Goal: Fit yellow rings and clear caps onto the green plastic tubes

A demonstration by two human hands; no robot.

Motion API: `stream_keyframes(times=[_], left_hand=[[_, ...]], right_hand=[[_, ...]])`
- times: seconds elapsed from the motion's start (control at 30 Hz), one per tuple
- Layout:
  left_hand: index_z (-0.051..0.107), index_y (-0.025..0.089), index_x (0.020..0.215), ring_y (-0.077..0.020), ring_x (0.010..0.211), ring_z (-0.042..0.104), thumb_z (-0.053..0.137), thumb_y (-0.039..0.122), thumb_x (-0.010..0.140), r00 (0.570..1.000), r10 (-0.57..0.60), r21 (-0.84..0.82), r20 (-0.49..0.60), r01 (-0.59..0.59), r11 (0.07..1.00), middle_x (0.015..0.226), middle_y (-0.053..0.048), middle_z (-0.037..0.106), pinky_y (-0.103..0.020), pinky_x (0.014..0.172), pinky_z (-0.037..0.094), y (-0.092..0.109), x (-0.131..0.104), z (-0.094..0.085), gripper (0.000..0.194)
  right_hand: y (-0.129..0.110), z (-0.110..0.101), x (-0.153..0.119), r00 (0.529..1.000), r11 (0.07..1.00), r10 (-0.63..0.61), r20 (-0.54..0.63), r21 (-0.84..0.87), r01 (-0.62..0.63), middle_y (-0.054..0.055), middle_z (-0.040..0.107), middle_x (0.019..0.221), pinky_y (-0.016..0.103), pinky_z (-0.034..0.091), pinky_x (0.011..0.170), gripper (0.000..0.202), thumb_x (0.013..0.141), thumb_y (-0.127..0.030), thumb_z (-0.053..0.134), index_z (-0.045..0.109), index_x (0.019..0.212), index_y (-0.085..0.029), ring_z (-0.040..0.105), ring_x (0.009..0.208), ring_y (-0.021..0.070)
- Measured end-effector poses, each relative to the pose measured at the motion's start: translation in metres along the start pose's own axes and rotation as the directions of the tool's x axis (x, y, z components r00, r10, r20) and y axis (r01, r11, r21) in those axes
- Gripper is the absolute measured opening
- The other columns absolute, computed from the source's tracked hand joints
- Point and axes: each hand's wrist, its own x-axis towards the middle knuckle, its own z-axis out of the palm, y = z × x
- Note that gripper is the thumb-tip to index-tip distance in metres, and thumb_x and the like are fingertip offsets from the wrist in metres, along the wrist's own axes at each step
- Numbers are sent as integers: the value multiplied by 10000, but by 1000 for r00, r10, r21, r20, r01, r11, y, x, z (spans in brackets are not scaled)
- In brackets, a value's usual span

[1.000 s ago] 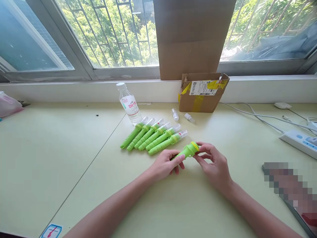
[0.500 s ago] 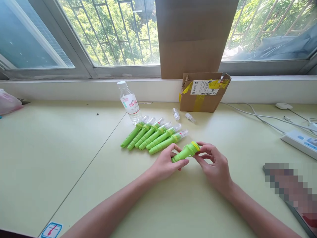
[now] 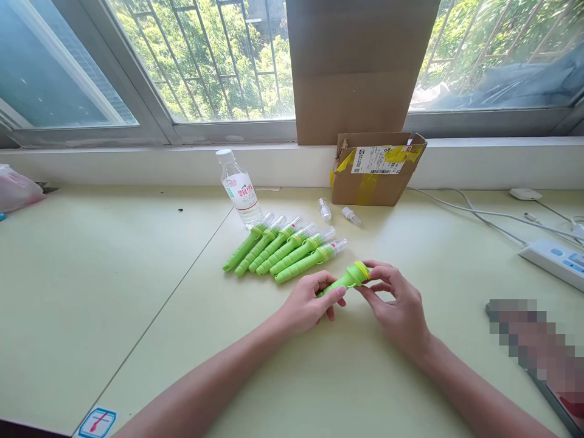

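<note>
A green ribbed plastic handle [image 3: 352, 277] with a yellow ring at its wide end is held tilted above the table. My left hand [image 3: 314, 301] is closed around its narrow lower part. At the yellow ring, the fingertips of my right hand [image 3: 396, 301] are closed on the wide end, partly hiding it. Beyond my left hand, several similar green handles [image 3: 303, 264] with clear ribbed caps lie side by side in a slanting row. Two loose clear caps, one cap [image 3: 325, 209] on the left and another cap [image 3: 351, 216] on the right, lie farther back.
A water bottle [image 3: 241, 191] stands behind the row. An open cardboard box [image 3: 371, 176] sits by the window wall. To the right are a white power strip [image 3: 554, 261], cables and a pixelated flat object [image 3: 533, 353]. A pinkish bag [image 3: 18, 188] lies far left on the table [image 3: 114, 255].
My left hand's fingers have shifted and now wrap farther over the narrow part of the handle. The handle has moved very slightly right; the right hand stays at the ring.
</note>
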Motion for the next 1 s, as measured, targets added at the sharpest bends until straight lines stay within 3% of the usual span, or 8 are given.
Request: stream_keyframes(times=[0.2, 0.3, 0.6, 0.83, 1.0], left_hand=[[606, 157, 762, -62, 481, 439, 481, 474, 900, 996, 83, 144, -41, -76, 987, 652, 21, 548, -204, 456, 334, 1, -2, 0, 367], [592, 158, 748, -57, 447, 382, 475, 483, 901, 998, 61, 133, -29, -56, 990, 589, 40, 484, -209, 436, 296, 2, -1, -1, 378], [573, 159, 844, -43, 400, 358, 429, 546, 902, 995, -30, -8, 100, 31, 1000, 706, 2, 611, -189, 377, 259, 4, 1, -9, 417], [553, 163, 921, -43, 404, 364, 398, 556, 912, 987, -13, -40, 160, 20, 999, 817, -48, 683, -188, 383, 261, 3, 2, -12, 423], [535, 173, 913, -44, 409, 368, 393, 554, 914, 988, -10, -22, 154, 13, 1000, 777, -36, 678, -184, 397, 288, 4, 2, -11, 406]], right_hand=[[3, 0, 0, 999, 999, 41, 6, 3, -41, 63, 661, 1089, 339, 619, 605, 141, 826, -271, 662, 554, 907, -233, 663, 850, 189], [3, 0, 1, 998, 998, 66, 12, 18, -66, 59, 664, 1084, 335, 619, 610, 139, 822, -280, 670, 557, 886, -230, 662, 823, 179], [-1, 1, 2, 998, 998, 57, 40, 30, -58, 62, 647, 1131, 298, 615, 569, 168, 837, -255, 650, 523, 945, -234, 672, 797, 160], [-3, 0, 1, 999, 999, -25, -20, 22, 26, 44, 682, 1076, 285, 617, 590, 144, 831, -196, 667, 560, 920, -232, 688, 818, 168], [-2, 0, 1, 999, 999, -23, -30, 31, 24, 41, 691, 1055, 276, 617, 579, 141, 816, -189, 685, 564, 879, -227, 690, 785, 160]])
